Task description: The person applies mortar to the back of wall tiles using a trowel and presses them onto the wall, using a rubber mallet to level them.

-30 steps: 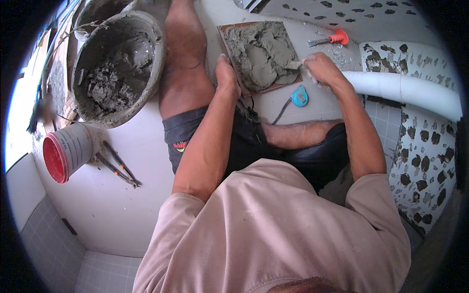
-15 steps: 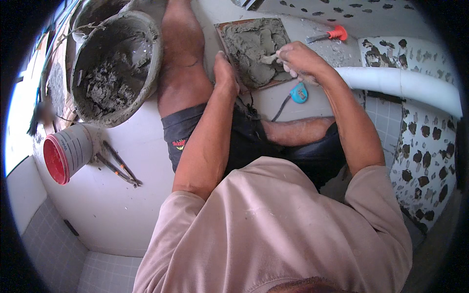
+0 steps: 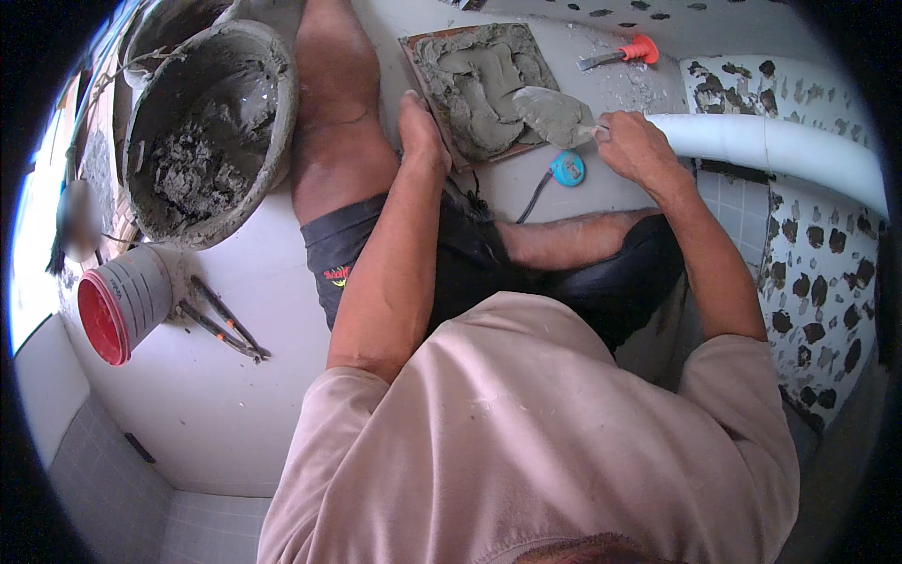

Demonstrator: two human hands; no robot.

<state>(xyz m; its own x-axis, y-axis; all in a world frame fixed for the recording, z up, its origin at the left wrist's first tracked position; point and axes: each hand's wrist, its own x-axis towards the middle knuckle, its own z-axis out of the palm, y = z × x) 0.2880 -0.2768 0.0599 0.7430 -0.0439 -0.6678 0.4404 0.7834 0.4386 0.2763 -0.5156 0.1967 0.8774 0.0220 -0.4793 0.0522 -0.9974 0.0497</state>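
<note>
A square brown tile (image 3: 411, 44) lies between my legs, its face thickly spread with wet grey mortar (image 3: 470, 85). At its near left edge my left hand (image 3: 422, 133) grips the side, thumb up along the edge and the other fingers mostly hidden. My right hand (image 3: 635, 147) is closed round the handle of a trowel (image 3: 552, 115). The trowel blade, smeared with mortar, is over the tile's right edge; whether it touches the mortar I cannot tell. Just below the blade, a blue tape measure (image 3: 567, 169) rests on the floor.
A large mortar tub (image 3: 287, 103) stands left of my outstretched leg. Near it are a red-lined white pail (image 3: 143, 282) on its side and long-handled pliers (image 3: 225, 321). A chisel with a red guard (image 3: 639, 50), a white pipe (image 3: 752, 143) and a mortar-spotted panel (image 3: 817, 291) are at right.
My right hand has drawn the trowel right and toward me, away from the tile's middle, so its blade now shows. My left hand stays at the tile's edge. The view has shifted slightly.
</note>
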